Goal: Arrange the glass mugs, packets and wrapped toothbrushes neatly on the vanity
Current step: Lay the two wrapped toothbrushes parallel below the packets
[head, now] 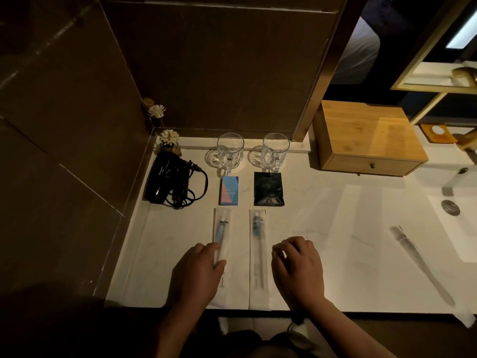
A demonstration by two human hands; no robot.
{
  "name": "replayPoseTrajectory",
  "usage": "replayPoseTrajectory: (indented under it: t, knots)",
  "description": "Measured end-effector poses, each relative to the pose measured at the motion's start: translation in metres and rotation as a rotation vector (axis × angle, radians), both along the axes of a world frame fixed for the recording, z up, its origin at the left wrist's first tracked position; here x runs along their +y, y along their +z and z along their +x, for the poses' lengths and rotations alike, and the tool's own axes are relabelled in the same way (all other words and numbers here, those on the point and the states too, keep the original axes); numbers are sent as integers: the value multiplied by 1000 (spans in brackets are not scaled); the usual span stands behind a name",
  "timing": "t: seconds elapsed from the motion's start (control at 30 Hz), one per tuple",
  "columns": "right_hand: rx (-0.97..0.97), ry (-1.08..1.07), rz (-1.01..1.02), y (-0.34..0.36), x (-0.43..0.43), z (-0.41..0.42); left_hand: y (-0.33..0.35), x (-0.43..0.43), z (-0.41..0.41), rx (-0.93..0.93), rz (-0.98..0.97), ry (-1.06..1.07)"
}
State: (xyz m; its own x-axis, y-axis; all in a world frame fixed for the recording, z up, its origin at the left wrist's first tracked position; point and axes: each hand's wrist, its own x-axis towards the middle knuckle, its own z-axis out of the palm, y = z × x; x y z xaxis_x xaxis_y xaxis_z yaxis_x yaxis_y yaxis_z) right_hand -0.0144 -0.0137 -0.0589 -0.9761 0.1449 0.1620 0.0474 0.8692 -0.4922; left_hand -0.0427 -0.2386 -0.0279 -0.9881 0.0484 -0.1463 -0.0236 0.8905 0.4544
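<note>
- Fingers of the left hand (197, 270) lie fairly flat and loosely together on the left toothbrush (221, 236), pressing the lower part of its wrapper; nothing is gripped or lifted.
- Right hand (299, 264) rests just right of the right toothbrush (258, 244), fingers curled down with tips on the vanity (335, 215); it holds nothing, and whether it touches the wrapper edge I cannot tell.
- Both wrapped toothbrushes lie side by side, parallel, pointing away from the person, with a narrow gap between them.
- Beyond them sit two packets: a blue one (229, 190) above the left brush, a black one (268, 189) above the right.
- Further back, two glass mugs stand upright on clear coasters near the wall, left mug (229, 151) behind the blue packet, right mug (275, 150) behind the black.
- A third wrapped item (423, 264) lies slanted, well apart to the right, near the sink (454, 228).
- A black hairdryer (170, 182) with coiled cord sits at the left edge.
</note>
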Motion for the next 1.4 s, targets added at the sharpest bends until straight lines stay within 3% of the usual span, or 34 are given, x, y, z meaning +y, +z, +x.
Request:
replayPoseTrajectory:
  t: [0.2, 0.3, 0.47, 0.63, 0.87, 0.97, 1.4]
  knots:
    - [-1, 0, -1, -1, 1, 1, 11, 12, -1, -27, -275, -45]
    - [4, -6, -7, -1, 1, 1, 12, 15, -6, -55, -269, -18]
    - [-1, -7, -24, -1, 2, 1, 18, 9, -7, -205, 189, 253]
    - [-9, -15, -40, -3, 3, 1, 2, -10, -5, -328, 452, 404]
    - [-1, -10, -51, 0, 2, 0, -1, -3, -2, -23, 67, 160]
    - [-4, -12, -48, -1, 2, 0, -2, 5, -5, 8, -37, 23]
    - [-1, -17, -56, 0, 1, 1, -8, 2, -13, -60, -2, -2]
